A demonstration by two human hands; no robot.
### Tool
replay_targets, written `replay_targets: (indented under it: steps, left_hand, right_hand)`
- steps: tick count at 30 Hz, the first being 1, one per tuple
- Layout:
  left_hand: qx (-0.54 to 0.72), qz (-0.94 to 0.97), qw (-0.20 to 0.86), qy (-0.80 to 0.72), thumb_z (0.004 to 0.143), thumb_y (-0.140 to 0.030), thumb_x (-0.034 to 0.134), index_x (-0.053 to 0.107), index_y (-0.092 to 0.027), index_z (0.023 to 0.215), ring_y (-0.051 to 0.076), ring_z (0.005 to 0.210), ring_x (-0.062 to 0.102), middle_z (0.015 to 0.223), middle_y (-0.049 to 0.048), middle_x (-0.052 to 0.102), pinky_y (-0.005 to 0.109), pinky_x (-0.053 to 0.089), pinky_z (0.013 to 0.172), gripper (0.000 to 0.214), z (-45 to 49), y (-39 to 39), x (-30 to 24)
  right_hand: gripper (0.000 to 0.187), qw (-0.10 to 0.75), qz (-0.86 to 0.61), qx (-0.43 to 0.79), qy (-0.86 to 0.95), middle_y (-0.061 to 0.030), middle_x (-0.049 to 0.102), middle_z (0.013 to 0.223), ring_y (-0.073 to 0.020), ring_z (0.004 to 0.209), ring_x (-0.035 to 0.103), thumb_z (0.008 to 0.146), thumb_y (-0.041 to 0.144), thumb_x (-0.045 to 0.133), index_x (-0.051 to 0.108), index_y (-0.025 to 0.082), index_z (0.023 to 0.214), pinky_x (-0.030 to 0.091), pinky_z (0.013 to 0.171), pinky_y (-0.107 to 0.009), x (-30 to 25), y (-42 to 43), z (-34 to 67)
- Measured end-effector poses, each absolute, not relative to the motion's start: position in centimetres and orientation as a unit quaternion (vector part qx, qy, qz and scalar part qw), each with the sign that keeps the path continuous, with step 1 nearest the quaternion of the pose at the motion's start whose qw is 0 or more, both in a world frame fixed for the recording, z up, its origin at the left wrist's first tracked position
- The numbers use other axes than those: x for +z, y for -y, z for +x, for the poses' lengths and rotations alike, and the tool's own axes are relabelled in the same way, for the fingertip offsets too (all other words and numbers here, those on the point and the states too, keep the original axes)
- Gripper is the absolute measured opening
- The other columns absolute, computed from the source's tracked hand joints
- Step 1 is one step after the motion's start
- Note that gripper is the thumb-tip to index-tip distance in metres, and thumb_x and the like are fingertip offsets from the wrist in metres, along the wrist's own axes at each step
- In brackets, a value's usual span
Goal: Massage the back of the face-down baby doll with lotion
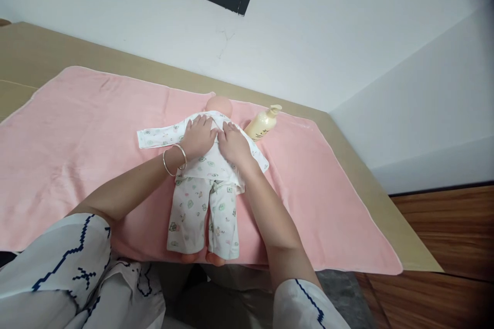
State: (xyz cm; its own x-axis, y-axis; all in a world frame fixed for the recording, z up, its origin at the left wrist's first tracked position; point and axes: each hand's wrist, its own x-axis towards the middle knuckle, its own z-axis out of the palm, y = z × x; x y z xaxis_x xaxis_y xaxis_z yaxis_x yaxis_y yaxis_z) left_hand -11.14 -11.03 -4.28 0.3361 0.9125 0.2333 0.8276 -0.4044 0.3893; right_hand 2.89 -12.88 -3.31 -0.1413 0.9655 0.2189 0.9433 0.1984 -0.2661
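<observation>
Sleeves (57,262): white with blue stitching, sitting nearest the camera at the near edge, both forearms reaching far over the table.
Doll feet (204,257): poking out of the printed trousers (203,216) and hanging just past the near edge of the pink towel (77,154).
Doll (210,164): lying on the towel, feet near, bald head (219,105) far, wearing a printed white top with one sleeve stretching left.
Left hand (198,136): lying flat and unclenched on the doll's chest, pressing the top, grasping nothing; two bangles (174,159) circling the wrist.
Right hand (233,144): resting flat beside the left, fingers spread on the top, gripping nothing.
Lotion bottle (262,124): cream pump bottle lying on the towel just right of the doll's head.
Table (386,200): tan surface running under the towel to the white wall.
</observation>
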Motion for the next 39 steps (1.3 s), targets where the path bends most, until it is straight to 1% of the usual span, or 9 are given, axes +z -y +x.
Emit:
replay_targets:
  steps: [2,5,9,16,23,28,34,37,39]
  left_hand:
    - [0.192,0.814,0.062,-0.544,0.102,-0.030,0.029,0.040,-0.006,0.147,0.037,0.149,0.034,0.157,0.0223,0.041,0.062,0.020,0.122,0.053,-10.6,12.4,-4.0]
    - [0.186,0.820,0.039,-0.541,0.101,-0.028,0.031,0.044,-0.005,0.145,0.038,0.146,0.039,0.154,0.0234,0.045,0.061,0.023,0.121,0.052,-10.3,13.1,-3.8]
    - [0.215,0.813,0.075,-0.536,0.101,-0.035,0.032,0.043,-0.008,0.147,0.037,0.148,0.035,0.156,0.0193,0.044,0.058,0.028,0.120,0.055,-10.9,11.5,-4.6]
    - [0.257,0.797,0.080,-0.542,0.101,-0.038,0.034,0.043,-0.009,0.149,0.034,0.149,0.034,0.158,0.0167,0.043,0.055,0.023,0.124,0.056,-11.0,10.1,-6.2]
    - [0.208,0.806,0.065,-0.550,0.102,-0.038,0.033,0.040,-0.008,0.150,0.036,0.150,0.033,0.158,0.0190,0.041,0.060,0.024,0.123,0.057,-10.5,12.6,-4.5]
    - [0.188,0.818,0.056,-0.540,0.101,-0.033,0.033,0.050,-0.006,0.141,0.036,0.143,0.043,0.151,0.0222,0.049,0.065,0.025,0.120,0.051,-10.6,13.5,-3.1]
    - [0.218,0.792,0.183,-0.541,0.106,-0.043,0.014,0.055,-0.021,0.133,0.028,0.146,0.041,0.151,0.0090,0.053,0.073,0.013,0.121,0.054,-12.6,9.4,-3.8]
    - [0.223,0.792,0.146,-0.549,0.105,-0.046,0.018,0.058,-0.020,0.129,0.029,0.140,0.047,0.145,0.0114,0.059,0.072,0.012,0.122,0.054,-12.2,10.0,-4.0]
    - [0.227,0.794,0.089,-0.556,0.105,-0.047,0.023,0.058,-0.014,0.131,0.032,0.137,0.049,0.139,0.0174,0.061,0.070,0.013,0.122,0.055,-11.3,11.6,-3.9]
  right_hand:
    - [0.047,0.214,-0.617,0.073,0.754,-0.0194,0.051,0.150,-0.0312,0.145,0.041,0.102,0.031,0.032,0.051,0.010,0.139,0.032,0.120,-0.050,-4.3,11.5,4.0]
    - [0.050,0.253,-0.618,0.095,0.738,-0.0164,0.044,0.157,-0.0309,0.151,0.032,0.100,0.034,0.036,0.048,0.011,0.144,0.025,0.124,-0.052,-5.6,10.3,4.9]
    - [0.050,0.262,-0.616,0.081,0.738,-0.0168,0.048,0.154,-0.0313,0.148,0.037,0.100,0.034,0.034,0.049,0.013,0.143,0.024,0.124,-0.055,-6.3,10.2,4.7]
    - [0.047,0.287,-0.599,0.072,0.745,-0.0139,0.053,0.149,-0.0307,0.144,0.042,0.102,0.039,0.033,0.052,0.019,0.141,0.027,0.122,-0.058,-6.8,10.1,4.7]
    - [0.055,0.330,-0.551,0.132,0.755,-0.0148,0.051,0.152,-0.0246,0.145,0.044,0.097,0.045,0.044,0.051,0.013,0.143,0.033,0.123,-0.044,-6.7,9.4,6.8]
    - [0.045,0.260,-0.617,0.072,0.739,-0.0207,0.060,0.140,-0.0305,0.135,0.052,0.099,0.029,0.033,0.057,0.009,0.132,0.037,0.116,-0.049,-4.3,12.1,4.1]
    - [0.035,0.171,-0.669,0.078,0.719,-0.0166,0.071,0.117,-0.0335,0.110,0.064,0.099,0.030,0.031,0.063,0.019,0.107,0.048,0.096,-0.047,-1.9,14.8,1.4]
    - [0.041,0.190,-0.658,0.095,0.723,-0.0146,0.073,0.112,-0.0331,0.109,0.065,0.102,0.040,0.027,0.063,0.020,0.103,0.044,0.102,-0.051,-2.3,13.6,2.6]
    - [0.041,0.212,-0.646,0.099,0.726,-0.0140,0.072,0.116,-0.0321,0.114,0.063,0.103,0.041,0.027,0.062,0.019,0.106,0.034,0.112,-0.055,-3.1,12.4,3.5]
